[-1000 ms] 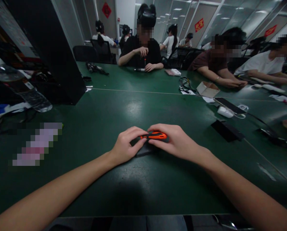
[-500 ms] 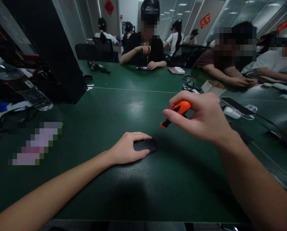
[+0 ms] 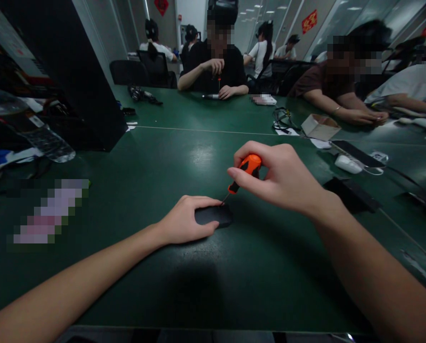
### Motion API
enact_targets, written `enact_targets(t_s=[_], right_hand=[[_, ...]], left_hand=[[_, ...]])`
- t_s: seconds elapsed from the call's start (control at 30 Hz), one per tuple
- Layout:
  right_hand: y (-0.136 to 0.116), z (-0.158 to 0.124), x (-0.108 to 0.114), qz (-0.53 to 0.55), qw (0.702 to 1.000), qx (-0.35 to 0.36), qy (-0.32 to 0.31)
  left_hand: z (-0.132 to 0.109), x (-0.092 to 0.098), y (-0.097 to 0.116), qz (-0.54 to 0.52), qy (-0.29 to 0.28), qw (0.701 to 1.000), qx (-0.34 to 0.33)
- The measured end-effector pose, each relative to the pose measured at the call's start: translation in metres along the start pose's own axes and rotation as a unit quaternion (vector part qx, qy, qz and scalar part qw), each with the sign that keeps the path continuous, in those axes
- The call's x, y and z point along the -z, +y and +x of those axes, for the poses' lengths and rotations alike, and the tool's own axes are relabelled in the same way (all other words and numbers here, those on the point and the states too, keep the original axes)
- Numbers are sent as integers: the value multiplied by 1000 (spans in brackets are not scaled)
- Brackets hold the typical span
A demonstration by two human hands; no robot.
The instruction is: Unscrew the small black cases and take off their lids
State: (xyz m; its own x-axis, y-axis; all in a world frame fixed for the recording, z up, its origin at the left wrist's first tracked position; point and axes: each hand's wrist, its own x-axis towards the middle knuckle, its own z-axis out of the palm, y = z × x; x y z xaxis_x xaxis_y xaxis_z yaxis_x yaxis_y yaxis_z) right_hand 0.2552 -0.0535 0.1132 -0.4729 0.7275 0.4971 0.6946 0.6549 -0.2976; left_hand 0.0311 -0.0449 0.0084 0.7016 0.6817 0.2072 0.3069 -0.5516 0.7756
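Your screwdriver (image 3: 247, 169) tip rests on a small black device (image 3: 215, 215) in the middle of the green table (image 3: 198, 286).
Your left hand (image 3: 184, 221) curls around the device's left side, fingers on top, holding it flat on the table. Your right hand (image 3: 280, 178), raised just right of it, is clamped on the orange handle, and the shaft slants down-left to the device's far edge. A clear water bottle (image 3: 45, 140) is at the far left, and a white mouse (image 3: 347, 164) sits well apart on the right.

Reads dim overall; takes light from ceiling panels (image 3: 353, 8) far at the back; shows a pale glare patch on the bench (image 3: 202, 157) and a dark shadow near its front edge; bends and stretches strongly toward the corners
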Motion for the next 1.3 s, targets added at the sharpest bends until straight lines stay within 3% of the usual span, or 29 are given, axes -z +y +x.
enact_targets(t_s=[0.33,0.47,0.6,0.73,0.9,1.1,1.3], right_hand=[[-10,-7,28,30,988,42,-147],[-14,-9,29,11,992,29,-119],[-13,-11,30,23,988,61,-140],[-12,-11,29,-19,992,21,-125],[-13,-11,27,7,991,37,-129],[-20,-10,24,22,996,18,-80],[-29,-9,20,46,994,36,-93]], left_hand=[[3,10,1,66,-3,998,2],[2,9,1,72,10,997,-19],[1,6,0,60,25,997,-35],[1,7,-4,59,5,998,-32],[3,10,-9,65,-25,997,-16],[1,8,-11,72,-19,997,-33],[0,7,-11,98,-10,993,-61]])
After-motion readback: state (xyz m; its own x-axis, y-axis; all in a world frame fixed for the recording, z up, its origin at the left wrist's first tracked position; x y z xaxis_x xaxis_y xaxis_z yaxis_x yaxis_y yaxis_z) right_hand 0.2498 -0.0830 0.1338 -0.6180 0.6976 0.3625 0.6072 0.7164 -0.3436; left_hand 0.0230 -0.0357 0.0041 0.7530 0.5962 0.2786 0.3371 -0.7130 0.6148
